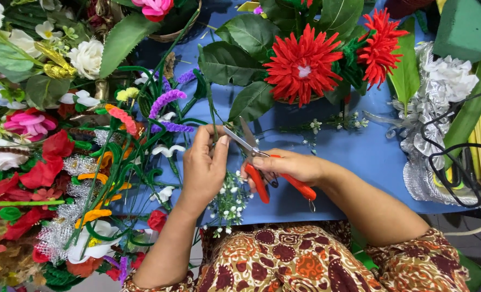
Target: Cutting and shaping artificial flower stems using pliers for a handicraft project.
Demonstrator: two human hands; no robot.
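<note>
Blue sheeting (359, 154) covers a worktable crowded with artificial flowers, seen from above a seated person in a brown patterned garment (305, 259). At centre, the person's left hand (205, 165) is closed in a pinch on a thin green stem (211, 111) that rises toward the big leaves above; a sprig of tiny white blossoms (228, 203) hangs just below that hand. The right hand (292, 166) is wrapped around the orange handles of a pair of scissors (262, 162), whose 2 steel blades stand parted, tips pointing up and left, right beside the stem at the left hand's fingertips; whether the blades touch the stem cannot be told. Above the hands, 2 red spiky blooms (304, 65) sit among broad green leaves (231, 64). To the left, purple flower spikes (167, 100), orange curled stems (97, 216) and white blossoms tangle together, with a pink flower (29, 123) and red petals (43, 173) farther out near the edge. At right, a silver ribbon bow (430, 105) with a white fabric flower (451, 75) lies on the sheeting, a black cable (457, 148) looping over it, and a block of dark green floral foam (465, 30) sits in the upper corner.
</note>
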